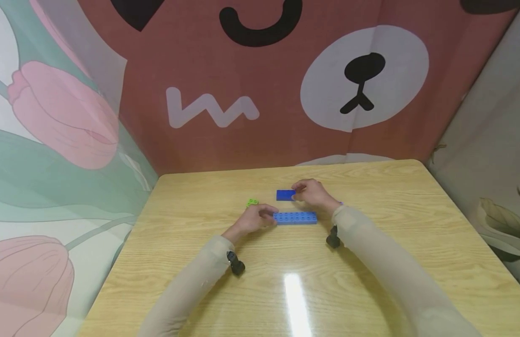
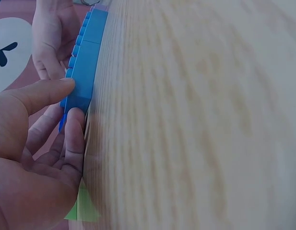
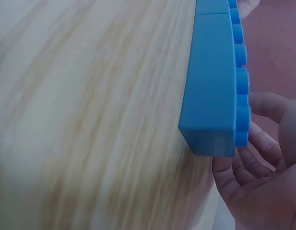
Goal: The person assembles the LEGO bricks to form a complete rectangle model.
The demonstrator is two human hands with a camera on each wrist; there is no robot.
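A row of two light blue bricks (image 1: pixel 295 218), joined end to end with studs up, lies across the table. My left hand (image 1: pixel 256 218) pinches the row's left end; in the left wrist view the thumb (image 2: pixel 47 93) lies at the top edge and a fingertip at the end face. Farther back, my right hand (image 1: pixel 312 192) grips the right end of a dark blue brick (image 1: pixel 285 195) between thumb and fingers. The row hides that dark blue brick in the right wrist view, where the right fingers (image 3: pixel 270 143) curl behind the row.
A lime green brick (image 1: pixel 252 201) sits just behind my left hand. Beside the right wrist a bit of purple (image 1: pixel 341 203) shows, mostly covered by the arm. The wooden table (image 1: pixel 251 299) ends at a patterned cloth (image 1: pixel 243 150) along the back.
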